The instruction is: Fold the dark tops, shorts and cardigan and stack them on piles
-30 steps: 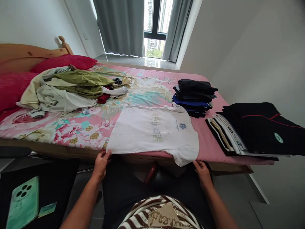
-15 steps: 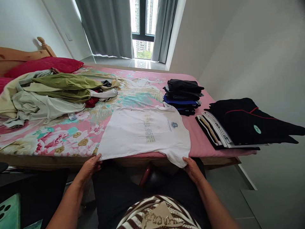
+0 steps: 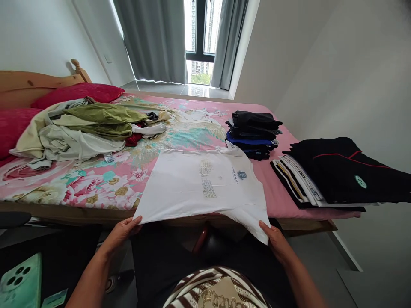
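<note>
A white T-shirt [image 3: 180,184] lies spread on the bed, its printed side up and its near edge hanging past the bed's front. My left hand [image 3: 126,226] pinches the hem corner at the shirt's near left. At the near right, my right hand [image 3: 272,237] grips the end of the sleeve. Both hands are closed on the cloth, and it is drawn fairly taut between them. The far sleeve rests close to a stack of folded dark clothes [image 3: 253,132].
A loose heap of clothes [image 3: 86,132] lies on the left of the bed [image 3: 105,188], near red pillows [image 3: 80,95]. At right sits a pile of folded shirts [image 3: 340,171], black on top. A green phone [image 3: 22,278] lies at lower left.
The shirt's near edge and sleeve have been pulled a little toward me, and both hands have come nearer with it. The whole view has shifted slightly.
</note>
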`<move>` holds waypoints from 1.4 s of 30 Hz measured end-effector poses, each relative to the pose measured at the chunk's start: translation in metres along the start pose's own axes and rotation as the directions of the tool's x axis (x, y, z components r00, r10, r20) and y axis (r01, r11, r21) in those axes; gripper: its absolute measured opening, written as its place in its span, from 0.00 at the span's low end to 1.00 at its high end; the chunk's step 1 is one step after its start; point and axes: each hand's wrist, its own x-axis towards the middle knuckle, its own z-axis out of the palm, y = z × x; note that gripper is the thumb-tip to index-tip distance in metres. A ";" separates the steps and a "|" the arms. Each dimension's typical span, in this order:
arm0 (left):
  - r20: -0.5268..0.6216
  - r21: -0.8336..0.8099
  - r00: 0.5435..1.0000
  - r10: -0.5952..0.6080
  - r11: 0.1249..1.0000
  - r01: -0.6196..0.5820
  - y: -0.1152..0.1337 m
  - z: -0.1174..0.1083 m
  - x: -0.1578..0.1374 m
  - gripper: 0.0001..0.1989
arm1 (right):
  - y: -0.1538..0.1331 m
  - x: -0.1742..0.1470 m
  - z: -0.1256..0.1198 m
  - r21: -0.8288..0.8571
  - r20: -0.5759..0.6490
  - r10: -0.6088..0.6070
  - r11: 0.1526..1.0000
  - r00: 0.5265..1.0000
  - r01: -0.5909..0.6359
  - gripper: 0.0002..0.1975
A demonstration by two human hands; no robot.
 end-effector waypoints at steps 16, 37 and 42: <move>0.127 0.184 0.991 0.048 0.980 -0.071 0.004 0.007 -0.032 0.23 | -0.023 -0.013 -0.002 0.013 -0.027 0.044 0.999 0.999 -0.043 0.18; -0.148 0.550 0.940 0.306 0.816 -0.179 0.077 0.025 0.047 0.28 | -0.106 0.088 0.001 -0.211 -0.182 -0.154 0.971 0.971 0.115 0.18; -0.135 0.758 0.924 0.359 0.638 -0.138 0.078 0.023 0.044 0.28 | -0.093 0.084 -0.021 -0.336 -0.092 -0.038 0.942 0.995 0.005 0.16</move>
